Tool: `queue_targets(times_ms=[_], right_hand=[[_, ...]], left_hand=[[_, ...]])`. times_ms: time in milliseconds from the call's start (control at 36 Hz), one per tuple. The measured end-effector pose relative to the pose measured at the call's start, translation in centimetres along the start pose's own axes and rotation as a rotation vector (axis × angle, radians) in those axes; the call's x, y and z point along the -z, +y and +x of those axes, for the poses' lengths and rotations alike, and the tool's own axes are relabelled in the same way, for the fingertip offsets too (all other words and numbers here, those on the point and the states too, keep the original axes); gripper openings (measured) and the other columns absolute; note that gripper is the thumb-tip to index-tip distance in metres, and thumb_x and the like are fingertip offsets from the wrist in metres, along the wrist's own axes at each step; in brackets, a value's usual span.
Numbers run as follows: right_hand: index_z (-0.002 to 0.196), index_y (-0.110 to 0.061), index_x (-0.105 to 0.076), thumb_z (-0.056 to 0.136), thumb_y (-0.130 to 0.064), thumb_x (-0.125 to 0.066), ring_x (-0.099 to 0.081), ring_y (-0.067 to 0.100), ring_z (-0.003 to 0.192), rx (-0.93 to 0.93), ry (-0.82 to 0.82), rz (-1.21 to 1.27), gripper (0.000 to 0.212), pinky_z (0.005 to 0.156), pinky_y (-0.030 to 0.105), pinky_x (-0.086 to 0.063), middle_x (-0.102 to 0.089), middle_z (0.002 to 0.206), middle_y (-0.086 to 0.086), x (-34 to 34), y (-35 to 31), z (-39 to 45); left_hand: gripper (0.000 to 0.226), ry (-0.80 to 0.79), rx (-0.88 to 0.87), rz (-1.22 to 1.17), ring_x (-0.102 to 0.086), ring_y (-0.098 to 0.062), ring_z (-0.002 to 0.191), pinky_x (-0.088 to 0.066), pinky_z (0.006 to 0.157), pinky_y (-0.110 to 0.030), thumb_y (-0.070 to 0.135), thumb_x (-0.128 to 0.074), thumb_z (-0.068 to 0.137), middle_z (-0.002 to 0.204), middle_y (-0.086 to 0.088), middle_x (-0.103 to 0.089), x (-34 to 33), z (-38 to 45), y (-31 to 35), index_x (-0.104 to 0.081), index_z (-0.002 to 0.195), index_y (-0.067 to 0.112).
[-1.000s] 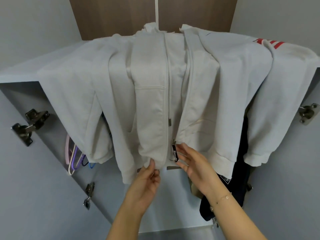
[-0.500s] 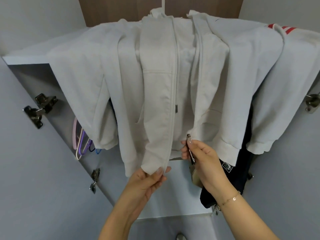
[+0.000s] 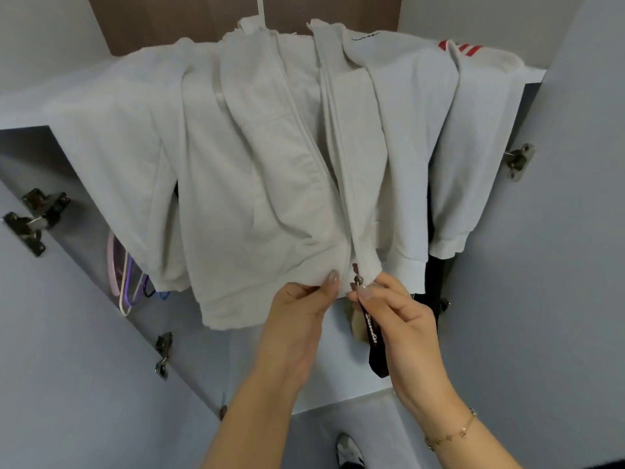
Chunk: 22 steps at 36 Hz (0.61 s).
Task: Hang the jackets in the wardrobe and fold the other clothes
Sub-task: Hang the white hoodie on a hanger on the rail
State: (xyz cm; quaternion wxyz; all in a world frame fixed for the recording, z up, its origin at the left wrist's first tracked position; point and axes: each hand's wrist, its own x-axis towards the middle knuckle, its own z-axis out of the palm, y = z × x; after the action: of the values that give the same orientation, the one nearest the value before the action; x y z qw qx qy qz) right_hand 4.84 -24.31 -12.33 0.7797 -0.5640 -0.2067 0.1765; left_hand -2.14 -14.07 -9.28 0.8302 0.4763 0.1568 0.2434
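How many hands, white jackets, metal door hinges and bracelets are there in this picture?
Hands: 2, left and right
White jackets: 1
Metal door hinges: 4
Bracelets: 1
Total: 8

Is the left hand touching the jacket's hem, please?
Touching. In the head view, the left hand pinches the jacket hem, its thumb lying on the fabric beside the zip.

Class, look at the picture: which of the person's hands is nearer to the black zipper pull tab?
Right. The right hand pinches the zipper pull tab at its top; the left hand grips the jacket hem just beside it.
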Motion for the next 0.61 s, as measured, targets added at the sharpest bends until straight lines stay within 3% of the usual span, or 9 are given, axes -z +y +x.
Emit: queue_targets(times_ms=[56, 111, 250, 361, 528, 611], right_hand=[[0.077, -0.006, -0.078, 0.085, -0.005, -0.064, -0.061, 0.015, 0.082, 0.03, 0.017, -0.005, 0.016, 0.076, 0.025, -0.046, -0.065, 0.082, -0.001, 0.2, -0.8, -0.4], [0.077, -0.007, -0.078, 0.083, -0.014, -0.066, -0.056, 0.018, 0.074, 0.056, 0.035, -0.021, 0.015, 0.067, 0.019, -0.044, -0.064, 0.082, 0.003, 0.2, -1.4, -0.7], [0.077, -0.005, -0.078, 0.074, -0.021, -0.067, -0.062, 0.02, 0.082, 0.073, 0.092, 0.006, 0.02, 0.075, 0.019, -0.048, -0.067, 0.091, 0.017, 0.3, -1.9, -1.0], [0.075, -0.008, -0.079, 0.072, -0.023, -0.068, -0.065, 0.014, 0.084, 0.088, 0.106, 0.034, 0.019, 0.077, 0.016, -0.05, -0.068, 0.087, 0.014, 0.1, -2.1, -1.0], [0.074, -0.013, -0.08, 0.068, -0.033, -0.069, -0.062, 0.014, 0.078, 0.078, 0.133, 0.04, 0.023, 0.07, 0.016, -0.047, -0.067, 0.083, 0.01, -0.3, -2.0, -1.0], [0.073, -0.013, -0.079, 0.067, -0.035, -0.07, -0.059, 0.018, 0.077, 0.065, 0.167, 0.033, 0.025, 0.071, 0.023, -0.045, -0.067, 0.085, 0.009, -0.1, -1.7, -1.2]], left_hand=[[0.015, 0.003, -0.01, 0.009, -0.072, -0.011, 0.089, -0.052, 0.075, -0.015, 0.019, -0.067, 0.078, 0.089, -0.005, -0.076, -0.7, 0.0, 0.0, -0.081, 0.078, 0.015], [0.015, 0.035, -0.029, 0.022, -0.072, -0.016, 0.092, -0.053, 0.074, -0.017, 0.021, -0.07, 0.078, 0.095, -0.01, -0.076, -1.3, 0.0, 0.0, -0.08, 0.084, 0.013], [0.011, 0.071, -0.063, 0.004, -0.072, -0.013, 0.081, -0.054, 0.069, -0.017, 0.022, -0.072, 0.073, 0.085, -0.007, -0.076, -2.8, -0.1, 0.2, -0.08, 0.075, 0.015], [0.01, 0.084, -0.074, 0.0, -0.071, -0.01, 0.073, -0.053, 0.066, -0.015, 0.021, -0.072, 0.071, 0.074, -0.003, -0.074, -2.9, -0.1, 0.0, -0.079, 0.067, 0.015], [0.016, 0.121, -0.067, -0.026, -0.071, -0.017, 0.082, -0.056, 0.075, -0.024, 0.022, -0.077, 0.067, 0.083, -0.01, -0.075, -2.6, 0.1, -0.9, -0.079, 0.075, 0.009], [0.018, 0.146, -0.068, -0.029, -0.072, -0.016, 0.085, -0.055, 0.076, -0.022, 0.022, -0.077, 0.065, 0.087, -0.01, -0.076, -2.6, -0.1, -1.5, -0.08, 0.078, 0.011]])
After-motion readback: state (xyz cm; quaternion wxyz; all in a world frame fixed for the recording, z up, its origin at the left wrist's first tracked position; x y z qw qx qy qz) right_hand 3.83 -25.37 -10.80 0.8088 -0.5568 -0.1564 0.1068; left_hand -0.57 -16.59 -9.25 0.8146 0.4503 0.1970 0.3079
